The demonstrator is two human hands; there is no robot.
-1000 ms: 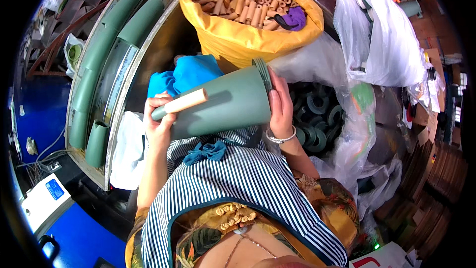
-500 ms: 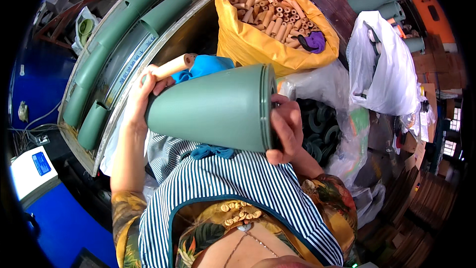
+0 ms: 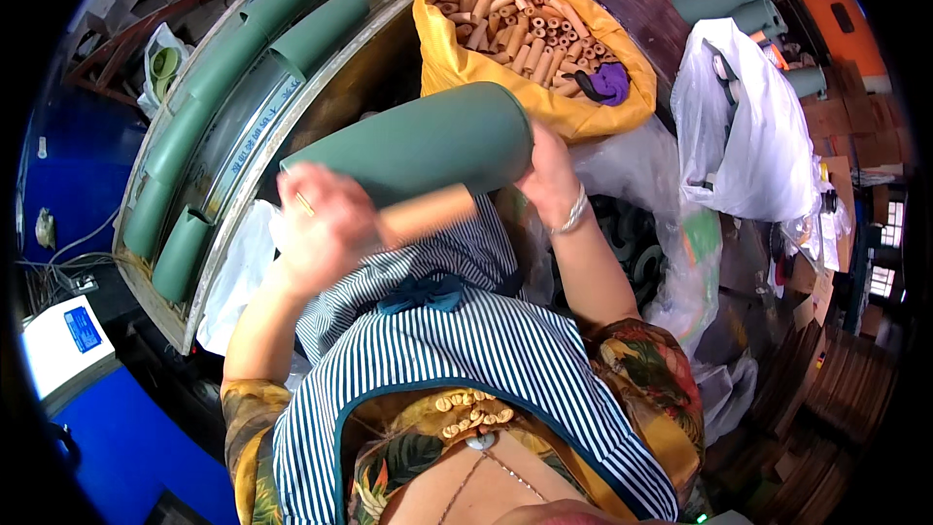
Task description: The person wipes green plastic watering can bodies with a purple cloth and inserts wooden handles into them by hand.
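Observation:
A dark green tapered plastic cylinder [image 3: 418, 136] lies sideways across the space above my lap, its wide rounded end at the right. My right hand [image 3: 552, 175] grips that end, fingers hidden behind it. At the narrow left end is my left hand [image 3: 326, 224], smeared by motion, with its fingers curled round a tan tube-shaped handle [image 3: 437, 214]. This handle sticks out to the right, just below the green cylinder. Whether the left hand also touches the cylinder I cannot tell.
Ahead stands a yellow sack [image 3: 442, 53] full of tan handles, a purple-and-black glove [image 3: 609, 85] on them. A metal-edged trough [image 3: 199, 306] at left holds green cylinders [image 3: 180, 258]. White plastic bag [image 3: 743, 126] at right; dark rings [image 3: 622, 253] lie in a clear bag.
The green cylinder has moved up and turned, so its ridged open rim no longer shows. My left hand has swung the tan handle down from above it to below. My right hand has shifted round the end.

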